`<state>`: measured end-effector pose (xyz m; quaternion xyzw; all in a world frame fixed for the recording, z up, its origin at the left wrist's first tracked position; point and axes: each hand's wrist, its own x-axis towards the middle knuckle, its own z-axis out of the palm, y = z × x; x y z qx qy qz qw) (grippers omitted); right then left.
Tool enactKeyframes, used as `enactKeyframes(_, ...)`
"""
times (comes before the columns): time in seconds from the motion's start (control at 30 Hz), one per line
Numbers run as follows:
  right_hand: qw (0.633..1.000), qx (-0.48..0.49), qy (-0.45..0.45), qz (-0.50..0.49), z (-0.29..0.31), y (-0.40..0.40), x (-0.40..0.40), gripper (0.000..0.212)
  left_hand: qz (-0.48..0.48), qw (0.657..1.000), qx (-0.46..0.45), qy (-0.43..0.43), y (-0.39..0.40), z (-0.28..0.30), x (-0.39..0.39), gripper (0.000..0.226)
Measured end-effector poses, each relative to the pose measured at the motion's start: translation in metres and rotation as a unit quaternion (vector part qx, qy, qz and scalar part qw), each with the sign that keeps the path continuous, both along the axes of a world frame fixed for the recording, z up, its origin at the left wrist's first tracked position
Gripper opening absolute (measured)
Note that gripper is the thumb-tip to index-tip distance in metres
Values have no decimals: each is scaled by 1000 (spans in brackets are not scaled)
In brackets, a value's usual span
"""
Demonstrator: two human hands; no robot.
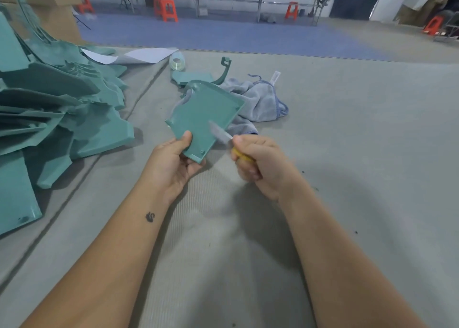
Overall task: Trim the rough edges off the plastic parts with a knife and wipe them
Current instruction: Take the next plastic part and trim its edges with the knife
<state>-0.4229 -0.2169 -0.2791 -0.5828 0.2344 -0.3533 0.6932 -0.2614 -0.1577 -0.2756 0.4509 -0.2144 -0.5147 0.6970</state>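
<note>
My left hand point(177, 162) grips the near corner of a flat teal plastic part point(206, 113), thumb on top, holding it tilted above the grey mat. My right hand point(258, 161) is curled round the yellow handle of a knife point(221, 134). Its blurred blade lies against the part's right edge. A grey-blue cloth point(259, 99) lies crumpled on the mat just behind the part.
A big pile of teal plastic parts point(57, 109) fills the left side. Beyond the held part lie two smaller teal pieces point(191, 77), a curved teal strip point(224, 70), a roll of clear tape point(177, 62) and white paper sheets point(146, 54). Orange stools and long tables stand far back.
</note>
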Motion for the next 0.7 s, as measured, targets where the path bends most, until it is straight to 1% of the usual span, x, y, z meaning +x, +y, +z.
enactKeyframes(0.03, 999, -15, 14, 31, 0, 3, 2, 38, 0, 1000, -3, 14, 0, 0, 1, 17)
enactKeyframes(0.1, 997, -42, 41, 51, -1, 5, 6, 38, -6, 999, -10, 42, 1, 2, 2, 18)
enactKeyframes(0.23, 996, -64, 64, 21, -3, 3, 6, 38, -22, 998, -2, 56, 3, 4, 3, 16)
enactKeyframes(0.4, 992, -104, 76, -10, -6, 3, 10, 32, -23, 998, 5, 65, 4, 5, 4, 17)
enactKeyframes(0.47, 992, -103, 62, -44, -6, 0, 11, 32, -26, 997, 9, 65, 4, 6, 5, 17)
enactKeyframes(0.6, 988, -56, 13, -142, -2, -12, 1, 38, -24, 998, 25, 49, 4, 5, 5, 15)
enactKeyframes(0.7, 986, -32, -24, -162, 1, -14, -6, 39, -18, 998, 25, 51, 4, 4, 5, 14)
